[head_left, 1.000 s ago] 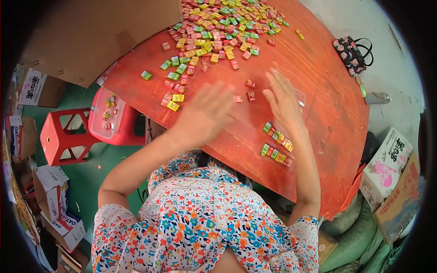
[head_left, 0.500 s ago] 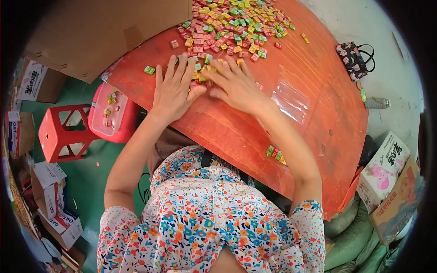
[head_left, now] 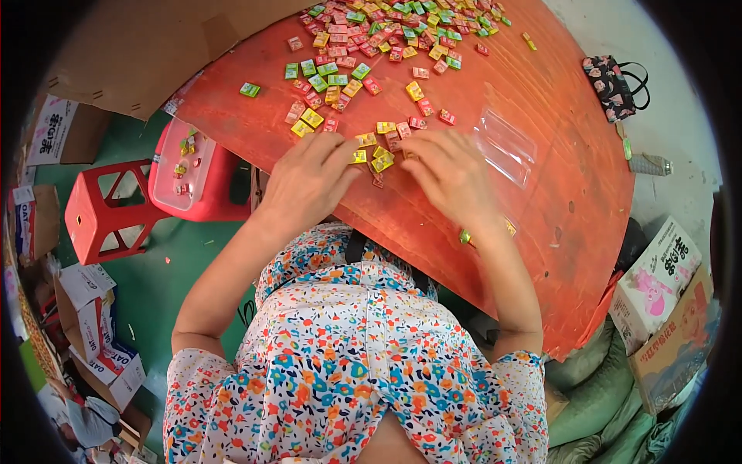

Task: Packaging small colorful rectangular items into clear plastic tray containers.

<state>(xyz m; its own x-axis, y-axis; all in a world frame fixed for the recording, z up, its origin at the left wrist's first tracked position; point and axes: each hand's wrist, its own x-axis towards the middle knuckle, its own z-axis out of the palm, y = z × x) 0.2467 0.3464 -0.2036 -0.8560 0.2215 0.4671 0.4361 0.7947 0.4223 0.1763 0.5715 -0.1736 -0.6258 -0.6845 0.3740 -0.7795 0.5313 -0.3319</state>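
Observation:
My left hand (head_left: 309, 179) is low over the near part of the red table, its fingers slightly bent and the thumb apart. Opposite it, my right hand (head_left: 454, 174) curves its fingers around the right side of a small cluster, fingertips hidden in part among the packs. Between the hands lie several small box-shaped packs, with a yellow pack (head_left: 382, 161) and a pink pack (head_left: 393, 141) among them. Neither hand visibly lifts one. Farther off spreads a large heap of red, pink, yellow and green packs (head_left: 363, 35), with green packs (head_left: 318, 83) at its near edge.
A clear plastic tray (head_left: 506, 151) lies on the red table (head_left: 572, 232), right of my right hand. A cardboard box (head_left: 178, 46) covers the far left. Beside the table stand a red stool (head_left: 97, 213) and a pink container (head_left: 220, 185). A black patterned bag (head_left: 609, 89) is at right.
Both hands have drawn back toward me, and my right hand has moved right. Several packs have come nearer, away from the heap, and now lie spread between and beyond the hands.

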